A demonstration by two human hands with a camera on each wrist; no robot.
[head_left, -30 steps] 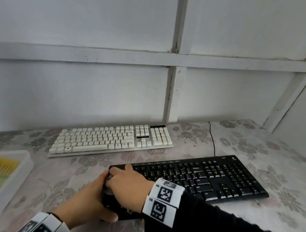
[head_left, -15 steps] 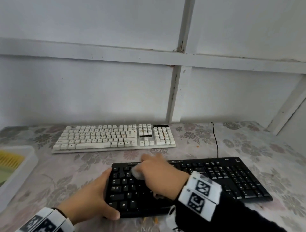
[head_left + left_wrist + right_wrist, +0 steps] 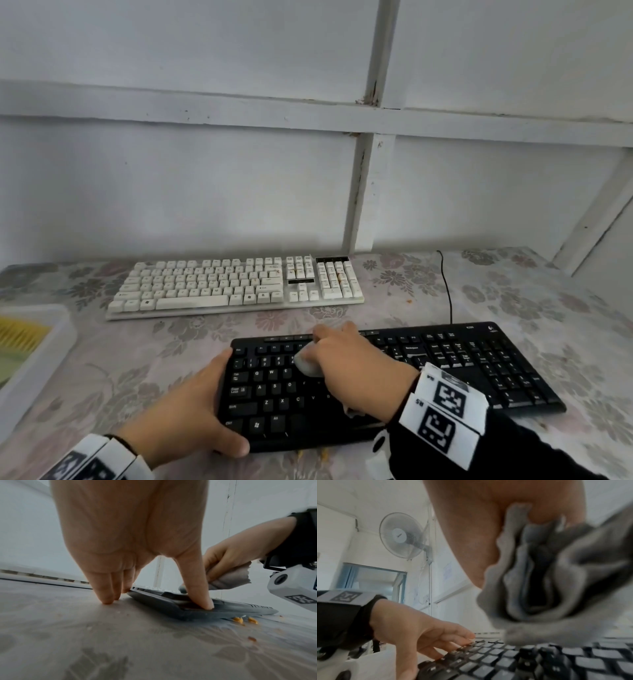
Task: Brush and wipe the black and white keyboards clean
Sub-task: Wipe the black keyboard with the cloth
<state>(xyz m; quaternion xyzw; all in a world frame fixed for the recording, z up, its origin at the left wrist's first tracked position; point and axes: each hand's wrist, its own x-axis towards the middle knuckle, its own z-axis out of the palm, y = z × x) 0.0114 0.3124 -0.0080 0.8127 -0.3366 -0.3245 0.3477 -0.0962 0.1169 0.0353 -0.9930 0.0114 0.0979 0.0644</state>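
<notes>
From the head view, the black keyboard (image 3: pixel 394 383) lies along the near edge of the table (image 3: pixel 513 301), which is covered in a glossy, flower-patterned cloth. The white keyboard (image 3: pixel 236 286), cream and blocky-keyed, sits just behind it toward the far edge, close to the wall. The left hand (image 3: pixel 191 407) braces the black keyboard's left end, thumb pressed on its near left corner and fingers straight along the side. The right hand (image 3: pixel 356 363) is curled round a crumpled pale cloth (image 3: pixel 306 365) pressed on the upper key rows. At the table's left edge stands a white plastic tray (image 3: pixel 44 353) holding something yellow and ribbed and something pale green; what they are I cannot tell.

From the left wrist, the left hand (image 3: pixel 130 536) has its fingertips (image 3: pixel 107 599) on the table and the thumb down on the black keyboard's (image 3: pixel 171 605) smooth rim. Orange crumbs (image 3: pixel 243 620) lie on the table just beside the keyboard's near edge. The right hand (image 3: pixel 236 555) grips the soft, folded cloth (image 3: pixel 229 580).

From the right wrist, the grey bunched cloth (image 3: pixel 547 577) fills the right hand (image 3: pixel 488 520), blurred, just above the black keyboard's (image 3: pixel 522 660) low flat keys. The left hand (image 3: pixel 419 635) rests at the keyboard's end. A wall fan (image 3: pixel 402 535) hangs behind.
</notes>
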